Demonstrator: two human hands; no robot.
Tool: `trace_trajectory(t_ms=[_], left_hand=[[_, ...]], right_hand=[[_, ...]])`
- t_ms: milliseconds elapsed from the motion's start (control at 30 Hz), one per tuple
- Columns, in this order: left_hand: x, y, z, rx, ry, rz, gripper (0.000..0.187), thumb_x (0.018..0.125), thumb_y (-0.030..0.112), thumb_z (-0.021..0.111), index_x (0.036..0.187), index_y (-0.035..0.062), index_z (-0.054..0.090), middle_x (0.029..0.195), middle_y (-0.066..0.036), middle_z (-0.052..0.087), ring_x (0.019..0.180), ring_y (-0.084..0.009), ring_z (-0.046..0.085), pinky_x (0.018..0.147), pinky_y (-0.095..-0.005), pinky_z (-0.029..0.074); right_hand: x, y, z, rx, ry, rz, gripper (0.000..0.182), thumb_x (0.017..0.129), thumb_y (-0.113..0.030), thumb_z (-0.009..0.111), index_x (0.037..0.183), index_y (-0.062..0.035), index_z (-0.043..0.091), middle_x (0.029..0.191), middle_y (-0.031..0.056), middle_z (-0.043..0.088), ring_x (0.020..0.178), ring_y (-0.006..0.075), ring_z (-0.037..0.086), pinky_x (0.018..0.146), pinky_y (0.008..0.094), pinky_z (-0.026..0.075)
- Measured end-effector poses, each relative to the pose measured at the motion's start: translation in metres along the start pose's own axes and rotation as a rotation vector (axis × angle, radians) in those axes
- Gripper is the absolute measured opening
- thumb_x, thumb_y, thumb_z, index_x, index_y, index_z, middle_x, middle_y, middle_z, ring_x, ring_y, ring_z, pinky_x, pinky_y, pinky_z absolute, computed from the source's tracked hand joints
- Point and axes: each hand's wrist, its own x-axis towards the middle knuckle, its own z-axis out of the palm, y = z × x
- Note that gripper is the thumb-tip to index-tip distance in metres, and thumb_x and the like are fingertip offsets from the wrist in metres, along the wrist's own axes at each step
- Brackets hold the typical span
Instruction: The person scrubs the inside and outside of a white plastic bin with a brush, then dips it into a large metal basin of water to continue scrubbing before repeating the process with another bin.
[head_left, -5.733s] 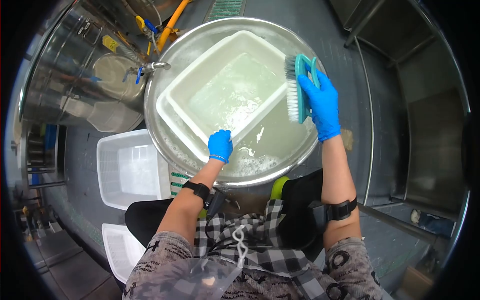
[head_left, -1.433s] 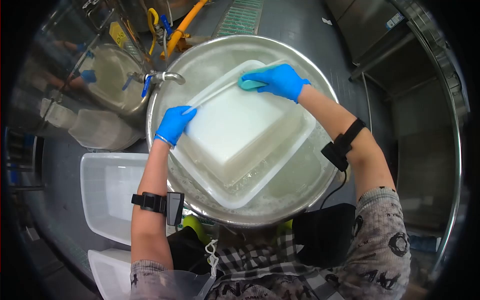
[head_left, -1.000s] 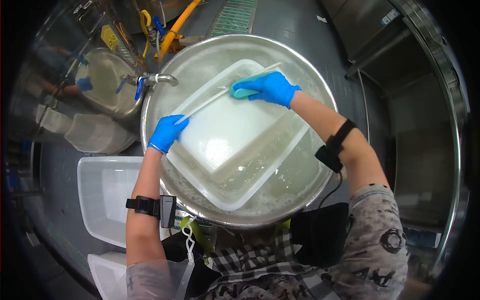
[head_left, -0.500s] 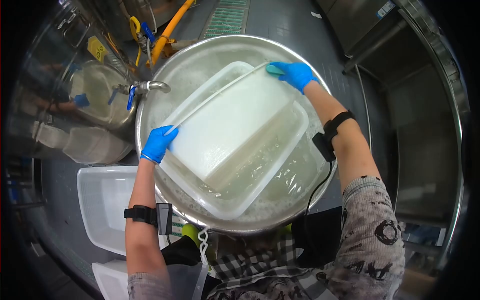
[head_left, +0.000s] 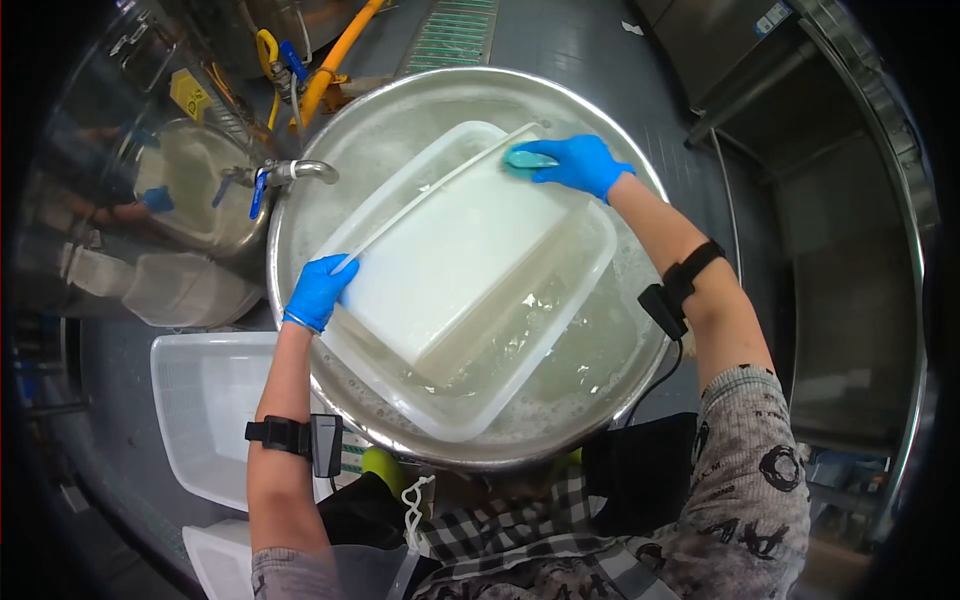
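Observation:
A white rectangular plastic piece (head_left: pixel 440 260) with a thin rim lies tilted, its lower edge dipping into soapy water. Around it is a larger white plastic tub (head_left: pixel 595 265), sitting in a wide round steel basin (head_left: pixel 600 425). My left hand (head_left: pixel 318 292), in a blue glove, is closed on the left corner of the piece's rim. In my blue-gloved right hand (head_left: pixel 590 168) is a green sponge (head_left: pixel 527 158), pressed to the upper right of the white surface. My right fingers partly hide the sponge.
A steel tap (head_left: pixel 310 172) with a blue lever reaches over the basin's left rim. An empty-looking white tub (head_left: pixel 205 345) stands on the floor at lower left. Yellow hose (head_left: pixel 340 65) runs behind, near a green floor grate (head_left: pixel 455 40). Steel shelving (head_left: pixel 850 250) borders the right.
My right hand has moved the sponge left and slightly down, away from the piece's top corner. My left hand keeps its hold with little movement.

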Motion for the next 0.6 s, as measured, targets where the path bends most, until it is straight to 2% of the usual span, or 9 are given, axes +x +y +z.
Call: trace_trajectory(t_ms=[33, 67, 133, 167, 300, 367, 467, 500, 600], left_hand=[[-0.001, 0.001, 0.001, 0.0, -0.004, -0.004, 0.024, 0.076, 0.019, 0.059, 0.091, -0.0001, 0.061, 0.068, 0.002, 0.055, 0.058, -0.0052, 0.045, 0.052, -0.0203, 0.038], [-0.004, 0.002, 0.001, -0.008, -0.015, -0.026, 0.024, 0.076, 0.018, 0.06, 0.091, 0.0, 0.061, 0.068, 0.002, 0.055, 0.058, -0.005, 0.045, 0.051, -0.0202, 0.038], [-0.007, 0.002, -0.001, -0.019, -0.02, -0.044, 0.024, 0.076, 0.018, 0.06, 0.092, 0.0001, 0.061, 0.068, 0.002, 0.055, 0.057, -0.0048, 0.045, 0.051, -0.0201, 0.038], [-0.009, 0.001, 0.0, -0.028, -0.012, -0.038, 0.024, 0.076, 0.017, 0.06, 0.092, 0.0, 0.061, 0.068, 0.002, 0.055, 0.056, -0.0047, 0.044, 0.05, -0.02, 0.038], [-0.006, -0.001, 0.004, -0.052, 0.005, 0.05, 0.023, 0.076, 0.017, 0.059, 0.091, -0.0005, 0.061, 0.067, 0.003, 0.055, 0.054, -0.0046, 0.044, 0.049, -0.0203, 0.038], [-0.003, -0.004, 0.001, -0.03, -0.002, 0.036, 0.024, 0.076, 0.018, 0.059, 0.091, -0.0007, 0.061, 0.067, 0.002, 0.055, 0.054, -0.0046, 0.044, 0.049, -0.0204, 0.038], [-0.005, 0.001, 0.004, 0.021, -0.008, 0.022, 0.024, 0.076, 0.019, 0.059, 0.09, -0.0008, 0.061, 0.068, 0.002, 0.056, 0.055, -0.0047, 0.044, 0.049, -0.0205, 0.038], [-0.006, 0.004, 0.004, 0.062, -0.006, 0.018, 0.024, 0.076, 0.019, 0.059, 0.09, -0.0006, 0.061, 0.068, 0.001, 0.056, 0.055, -0.0048, 0.044, 0.049, -0.0205, 0.038], [0.0, -0.01, 0.004, -0.02, -0.034, 0.002, 0.024, 0.075, 0.021, 0.06, 0.088, 0.0006, 0.061, 0.066, 0.001, 0.055, 0.056, -0.0051, 0.044, 0.05, -0.0206, 0.038]], right_hand=[[0.012, 0.006, 0.01, 0.067, 0.086, -0.052, 0.047, 0.066, -0.044, 0.059, 0.11, -0.0275, 0.051, 0.095, 0.0059, 0.059, 0.084, 0.0248, 0.057, 0.075, 0.0348, 0.043], [0.018, 0.008, 0.005, 0.073, 0.08, -0.049, 0.047, 0.066, -0.044, 0.059, 0.11, -0.0275, 0.051, 0.095, 0.0059, 0.059, 0.084, 0.0248, 0.057, 0.075, 0.0348, 0.043], [0.03, 0.01, -0.011, -0.021, -0.118, -0.142, 0.048, 0.065, -0.042, 0.061, 0.11, -0.0274, 0.051, 0.096, 0.0064, 0.059, 0.086, 0.0254, 0.056, 0.076, 0.0344, 0.043], [0.036, 0.015, -0.01, -0.024, -0.144, -0.155, 0.049, 0.064, -0.038, 0.063, 0.11, -0.0267, 0.051, 0.096, 0.0064, 0.059, 0.087, 0.0253, 0.056, 0.077, 0.0339, 0.043], [0.038, 0.021, -0.014, 0.015, -0.094, -0.122, 0.05, 0.063, -0.035, 0.064, 0.11, -0.0237, 0.052, 0.098, 0.0064, 0.058, 0.088, 0.0255, 0.055, 0.078, 0.0333, 0.042], [0.035, 0.021, -0.029, -0.132, -0.242, -0.121, 0.051, 0.062, -0.035, 0.064, 0.11, -0.0205, 0.052, 0.099, 0.0075, 0.058, 0.09, 0.0264, 0.055, 0.079, 0.0338, 0.042], [0.025, 0.016, -0.048, -0.232, -0.325, -0.073, 0.049, 0.063, -0.035, 0.063, 0.108, -0.0177, 0.053, 0.101, 0.0114, 0.056, 0.092, 0.0276, 0.053, 0.081, 0.0331, 0.041], [0.021, 0.008, -0.047, -0.239, -0.328, -0.075, 0.049, 0.063, -0.035, 0.063, 0.108, -0.0177, 0.053, 0.101, 0.0114, 0.056, 0.092, 0.0276, 0.053, 0.081, 0.0331, 0.041], [0.009, -0.006, -0.014, 0.071, -0.082, -0.015, 0.047, 0.066, -0.036, 0.062, 0.108, -0.0171, 0.052, 0.102, 0.0128, 0.055, 0.093, 0.0287, 0.053, 0.081, 0.0348, 0.041]])
